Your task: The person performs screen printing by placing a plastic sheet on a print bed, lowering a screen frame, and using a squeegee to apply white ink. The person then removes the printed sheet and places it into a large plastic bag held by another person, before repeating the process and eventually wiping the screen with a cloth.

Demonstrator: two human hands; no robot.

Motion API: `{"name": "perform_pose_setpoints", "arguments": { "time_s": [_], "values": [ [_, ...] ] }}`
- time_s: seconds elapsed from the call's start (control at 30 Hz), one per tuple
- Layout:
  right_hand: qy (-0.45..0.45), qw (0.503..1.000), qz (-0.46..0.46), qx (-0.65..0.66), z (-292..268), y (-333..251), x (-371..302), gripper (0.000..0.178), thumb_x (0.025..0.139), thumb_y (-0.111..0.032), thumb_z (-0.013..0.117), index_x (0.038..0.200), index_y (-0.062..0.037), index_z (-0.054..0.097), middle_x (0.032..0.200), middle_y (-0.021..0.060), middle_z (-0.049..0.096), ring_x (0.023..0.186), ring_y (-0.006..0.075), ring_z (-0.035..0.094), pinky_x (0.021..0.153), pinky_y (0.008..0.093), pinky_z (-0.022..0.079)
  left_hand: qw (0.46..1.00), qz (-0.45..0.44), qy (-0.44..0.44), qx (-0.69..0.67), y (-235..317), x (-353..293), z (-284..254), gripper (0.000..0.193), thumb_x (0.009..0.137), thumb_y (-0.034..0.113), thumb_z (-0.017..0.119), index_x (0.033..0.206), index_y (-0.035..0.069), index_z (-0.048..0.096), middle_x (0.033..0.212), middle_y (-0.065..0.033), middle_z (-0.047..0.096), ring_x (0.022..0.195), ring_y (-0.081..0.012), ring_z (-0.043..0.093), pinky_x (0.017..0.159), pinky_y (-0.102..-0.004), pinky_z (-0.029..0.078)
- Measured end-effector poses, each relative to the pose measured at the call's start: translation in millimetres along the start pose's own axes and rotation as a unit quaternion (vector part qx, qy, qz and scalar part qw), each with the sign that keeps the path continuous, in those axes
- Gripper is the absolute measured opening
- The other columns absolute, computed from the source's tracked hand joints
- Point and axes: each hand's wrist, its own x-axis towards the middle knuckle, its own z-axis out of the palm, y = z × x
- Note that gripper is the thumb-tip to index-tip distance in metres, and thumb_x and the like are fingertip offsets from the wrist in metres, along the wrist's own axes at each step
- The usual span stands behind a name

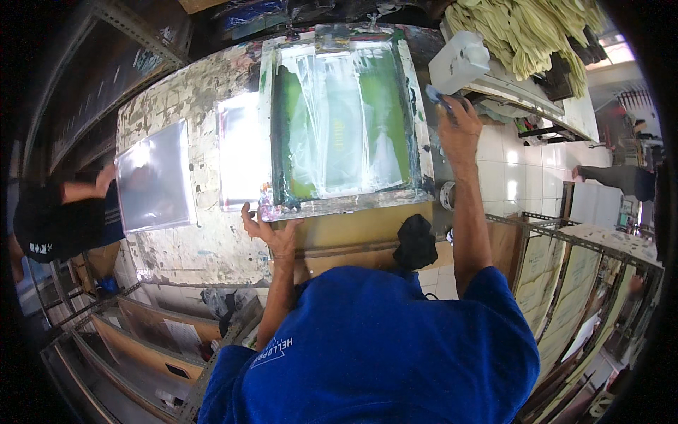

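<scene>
From the head view I see a screen-printing frame (346, 120) lying flat on the paint-crusted table (191, 240), its green mesh covered with clear film. My left hand (272, 230) rests spread open against the frame's near left corner, steadying it. My right hand (458, 127) reaches past the frame's right edge, closed around a small blue-tipped tool (433, 94) beside a white plastic jug (459, 60). I judge the step to be fetching that tool; next it must come over the mesh while the frame stays pinned. At far left, another person's hand (106, 180) handles a clear sheet (155, 177).
</scene>
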Motion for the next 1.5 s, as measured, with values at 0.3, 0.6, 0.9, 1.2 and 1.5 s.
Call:
{"name": "perform_pose_setpoints", "arguments": {
  "time_s": [0.3,0.6,0.9,1.2,1.5],
  "values": [
    [0.25,0.957,0.026,-0.147,54,32,40,0.078,0.068,-0.021,0.087,0.13,0.0066,0.048,0.12,0.0242,0.059,0.116,0.0409,0.053,0.105,0.047,0.038,1.0,-0.003,-0.011,0.002,-1,1,-3,0.095,0.056,0.048,0.091,0.132,0.005,0.054,0.149,-0.0201,0.027,0.126,-0.0367,0.032,0.106,-0.0515,0.03],
    [0.089,0.994,0.064,-0.01,43,94,97,0.064,0.064,-0.014,0.086,0.116,0.0022,0.054,0.108,0.0223,0.063,0.101,0.0427,0.059,0.09,0.0457,0.047,1.0,-0.018,-0.021,-0.003,-1,1,-2,0.101,0.056,0.058,0.089,0.134,0.004,0.053,0.15,-0.0198,0.026,0.127,-0.0354,0.032,0.107,-0.0516,0.03],
    [-0.186,0.937,-0.218,-0.2,6,50,95,0.058,0.06,0.009,0.059,0.116,-0.0052,0.061,0.111,0.0178,0.063,0.107,0.0389,0.055,0.097,0.0457,0.041,0.999,-0.03,-0.032,-0.011,-4,0,-2,0.1,0.058,0.059,0.089,0.134,0.004,0.053,0.149,-0.0199,0.026,0.125,-0.0351,0.034,0.106,-0.0511,0.031],
    [-0.215,0.92,-0.253,-0.21,5,50,94,0.056,0.061,0.01,0.058,0.115,-0.006,0.063,0.111,0.0184,0.063,0.11,0.041,0.054,0.102,0.0482,0.039,1.0,-0.02,-0.013,0.005,-4,2,0,0.107,0.055,0.07,0.083,0.131,0.001,0.054,0.147,-0.0215,0.031,0.125,-0.0359,0.036,0.106,-0.051,0.032],
    [-0.047,0.996,0.035,0.068,20,127,114,0.06,0.065,0.003,0.08,0.12,-0.0011,0.057,0.115,0.017,0.065,0.107,0.0332,0.063,0.094,0.0395,0.048,0.997,-0.055,-0.046,-0.01,-5,-1,0,0.113,0.056,0.072,0.081,0.14,0.004,0.047,0.148,-0.0231,0.029,0.137,-0.0401,0.028,0.112,-0.0568,0.021]
  ]
}}
